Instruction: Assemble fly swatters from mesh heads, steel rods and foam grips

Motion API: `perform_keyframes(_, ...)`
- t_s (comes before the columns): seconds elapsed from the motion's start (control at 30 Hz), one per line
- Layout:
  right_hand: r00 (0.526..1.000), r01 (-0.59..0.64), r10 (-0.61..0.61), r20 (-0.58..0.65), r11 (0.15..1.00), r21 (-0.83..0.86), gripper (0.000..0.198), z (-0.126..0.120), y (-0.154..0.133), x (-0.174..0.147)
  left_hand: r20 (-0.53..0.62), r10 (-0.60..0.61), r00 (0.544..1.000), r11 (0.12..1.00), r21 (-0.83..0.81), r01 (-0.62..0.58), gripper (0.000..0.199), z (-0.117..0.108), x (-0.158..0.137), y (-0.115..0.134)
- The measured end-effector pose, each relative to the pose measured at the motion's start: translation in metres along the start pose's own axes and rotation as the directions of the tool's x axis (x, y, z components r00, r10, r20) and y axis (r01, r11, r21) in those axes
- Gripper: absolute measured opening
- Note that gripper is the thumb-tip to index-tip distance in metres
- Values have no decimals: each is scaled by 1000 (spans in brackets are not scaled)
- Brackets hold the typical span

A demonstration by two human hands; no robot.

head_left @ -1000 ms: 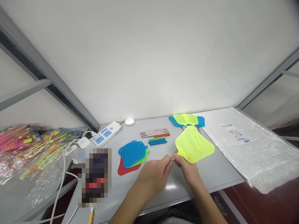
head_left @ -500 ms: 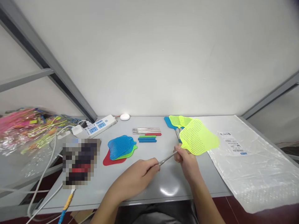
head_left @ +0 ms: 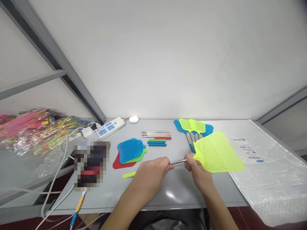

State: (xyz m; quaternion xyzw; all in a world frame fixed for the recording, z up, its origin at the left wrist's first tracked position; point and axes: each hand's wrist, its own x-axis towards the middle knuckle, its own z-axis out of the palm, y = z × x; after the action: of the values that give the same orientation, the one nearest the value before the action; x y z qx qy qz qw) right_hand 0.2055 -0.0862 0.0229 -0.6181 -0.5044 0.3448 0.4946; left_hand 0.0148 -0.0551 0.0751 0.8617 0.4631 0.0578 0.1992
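A yellow fly swatter (head_left: 219, 155) lies crosswise in front of me, its perforated head to the right. My right hand (head_left: 198, 172) is closed around its neck, where the metal rod meets the head. Wrapped around the handle side is my left hand (head_left: 152, 172), and the yellow grip end (head_left: 129, 175) sticks out to its left. Beyond my left hand are loose blue swatter heads (head_left: 130, 150), stacked over a green one and a red one (head_left: 120, 163). Several fly swatters with blue and yellow heads (head_left: 198, 126) lie together behind my right hand.
Several metal rods (head_left: 155, 134) and red, green and blue handle tubes (head_left: 157, 143) lie mid-table. A power strip (head_left: 111, 127), white rounded device (head_left: 133, 119) and blurred-out object (head_left: 91, 166) are at left, beside bagged colourful items (head_left: 35, 127). A bubble mailer (head_left: 268, 179) covers the right side.
The swatter has turned closer to level, its head moving lower and to the right. Its yellow grip end now shows beyond my left hand. The whole view has shifted slightly.
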Motion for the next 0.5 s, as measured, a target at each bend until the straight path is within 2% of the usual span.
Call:
perform_keyframes(0.13, 985, -65, 101, -142, 969, 237, 50, -19, 6, 2, 45, -35, 998, 994, 103, 30, 31, -5, -9, -20)
perform_keyframes(0.2, 972, -53, 139, -190, 916, 398, 49, -26, 5, 6, 51, -43, 998, 991, 130, 36, 31, -5, -11, -26)
perform_keyframes(0.27, 961, -18, 146, -235, 880, 475, 49, -24, 2, 9, 29, -34, 999, 989, 146, 29, 30, -3, -10, -26)
perform_keyframes(0.33, 968, -3, 105, -227, 911, 412, 48, -13, -3, 9, 4, -9, 1000, 987, 158, 8, 31, 1, -6, -21)
perform_keyframes(0.4, 990, -16, 55, -128, 959, 283, 45, 4, -7, 5, -12, 32, 999, 987, 160, -29, 30, 6, 0, -15)
perform_keyframes(0.5, 1000, -21, 17, 18, 982, 187, 50, 23, -9, -2, -26, 87, 996, 985, 149, -82, 29, 9, 8, -10)
